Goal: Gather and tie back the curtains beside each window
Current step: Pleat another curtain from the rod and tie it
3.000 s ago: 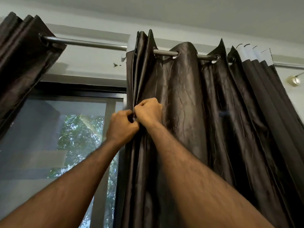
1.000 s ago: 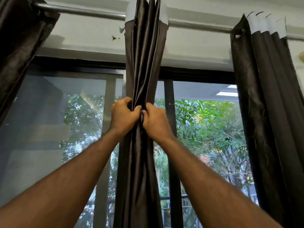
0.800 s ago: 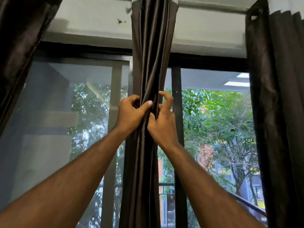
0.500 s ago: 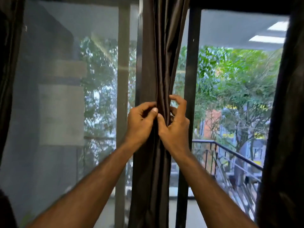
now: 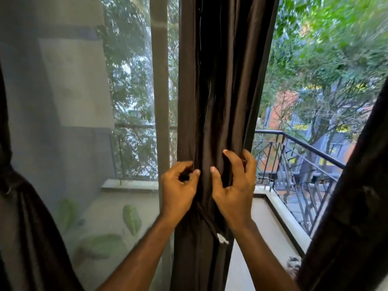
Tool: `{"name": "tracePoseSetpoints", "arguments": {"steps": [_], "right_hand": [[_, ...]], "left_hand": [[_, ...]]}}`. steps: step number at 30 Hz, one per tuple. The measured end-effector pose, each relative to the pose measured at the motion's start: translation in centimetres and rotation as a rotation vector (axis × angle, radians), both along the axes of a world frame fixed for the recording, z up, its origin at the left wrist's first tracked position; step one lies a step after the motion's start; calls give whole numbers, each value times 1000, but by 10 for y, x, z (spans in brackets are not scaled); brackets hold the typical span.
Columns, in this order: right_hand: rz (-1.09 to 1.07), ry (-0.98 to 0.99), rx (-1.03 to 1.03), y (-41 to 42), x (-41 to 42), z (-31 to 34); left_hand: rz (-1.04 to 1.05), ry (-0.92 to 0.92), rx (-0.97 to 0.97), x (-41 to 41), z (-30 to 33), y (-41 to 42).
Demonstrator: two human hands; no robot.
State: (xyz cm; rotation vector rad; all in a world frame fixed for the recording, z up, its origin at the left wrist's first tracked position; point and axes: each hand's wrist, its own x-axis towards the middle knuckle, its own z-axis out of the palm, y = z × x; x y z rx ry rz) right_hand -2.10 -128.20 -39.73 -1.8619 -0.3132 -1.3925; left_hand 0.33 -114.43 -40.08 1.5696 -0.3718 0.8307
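Between left hand [image 5: 178, 190] and right hand [image 5: 235, 185], both level, fingers curled pinching folds, hangs the gathered dark brown curtain [image 5: 218, 80]; long axis vertical, directly ahead against the window frame [image 5: 159, 80]. Neither hand nearer. No tieback visible.

Both bare forearms reach up and forward from the lower edge, converging toward the middle. The left hand [image 5: 178, 190] has its fingers curled, thumb tip pressed inward toward the right hand [image 5: 235, 185]. The right hand, just beside it and slightly higher, spreads hooked, claw-like fingers, thumb pointing up.
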Motion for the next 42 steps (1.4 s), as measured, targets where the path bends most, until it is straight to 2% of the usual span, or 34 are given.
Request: {"name": "tracePoseSetpoints", "arguments": {"steps": [4,10,13,16,19,24,31,39,42], "right_hand": [[-162,67,30,6,-5,-29],[-108,114,89,20,-14,-57],[-2,111,169,21,-20,-61],[83,179,154,25,-25,-71],[102,230,259,26,-28,-81],[46,153,47,31,-32,-94],[41,163,16,45,-31,-95],[53,152,40,50,-30,-96],[136,172,2,50,-32,-95]], "left_hand": [[-13,75,-56,-14,-27,1],[30,15,0,-25,-43,1],[55,87,-100,-23,-47,11],[-1,114,-69,-28,-54,11],[-36,101,-71,-35,-61,8],[24,33,-24,-44,-58,4],[101,-104,86,-49,-58,3],[137,-146,118,-50,-60,2],[178,-146,126,-47,-59,2]]}}
